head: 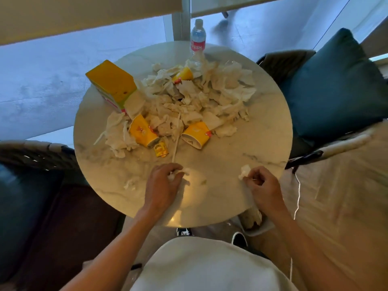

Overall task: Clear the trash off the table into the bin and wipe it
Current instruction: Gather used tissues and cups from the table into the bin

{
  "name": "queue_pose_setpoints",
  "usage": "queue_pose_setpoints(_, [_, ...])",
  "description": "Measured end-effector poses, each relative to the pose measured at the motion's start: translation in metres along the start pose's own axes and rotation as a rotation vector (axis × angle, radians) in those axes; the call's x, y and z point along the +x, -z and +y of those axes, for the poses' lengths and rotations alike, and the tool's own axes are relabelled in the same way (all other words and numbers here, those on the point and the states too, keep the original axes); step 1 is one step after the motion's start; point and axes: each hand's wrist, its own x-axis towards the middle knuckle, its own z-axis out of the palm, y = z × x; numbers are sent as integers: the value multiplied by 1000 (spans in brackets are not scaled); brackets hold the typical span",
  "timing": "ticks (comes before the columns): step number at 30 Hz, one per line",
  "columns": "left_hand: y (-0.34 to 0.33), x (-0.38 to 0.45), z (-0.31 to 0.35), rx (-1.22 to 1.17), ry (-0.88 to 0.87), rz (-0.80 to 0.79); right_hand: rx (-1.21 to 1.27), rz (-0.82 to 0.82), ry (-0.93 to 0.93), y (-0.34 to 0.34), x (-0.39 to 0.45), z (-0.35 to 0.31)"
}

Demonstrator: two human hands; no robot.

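The left hand (165, 181) is low on the round table (262, 148), near its close edge. Its fingers are curled around a small white paper wad (178, 172), which pokes out past the fingertips. A little torn tissue scrap (130, 183) lies on the table just to the left of this hand.

The right hand (262, 185) is off to the side, well apart from the left one, also near the close edge. Its fingers are bent, and the thumb and fingers pinch another crumpled tissue (244, 172). That tissue sticks up and away from the fingertips.

Below the right hand, under the table edge, sits a white bin (261, 226) with some paper in it. Most of the bin is hidden.

Just past the left hand lies a thin white straw (176, 139). Its long side runs away from the hand, toward the middle of the table. Next to it is a small yellow packet (161, 148).

Farther out are two yellow paper cups on their sides. The left cup (142, 133) points its open end toward the hands and a bit right. The right cup (196, 134) points its open end toward the hands and a bit left.

Behind them is a big tissue pile (201, 95), with a third yellow cup (184, 74) in it. A yellow box (112, 82) sits far left of the pile. At the far edge stands a water bottle (197, 36), upright.
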Motion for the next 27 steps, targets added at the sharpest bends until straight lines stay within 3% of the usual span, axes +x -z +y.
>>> queue_pose_setpoints(7, [-76,-26,86,-207,-21,-215,-32,79,-122,86,-3,71])
queue_pose_setpoints(13, [-160,-61,146,-210,-26,-393,-65,84,-249,141,-9,146])
queue_pose_setpoints(19, [-231,-93,166,-104,130,-590,-76,-40,-423,161,-16,241])
queue_pose_setpoints(27, [-295,-110,148,-18,293,-650,-30,-245,-641,143,2,318])
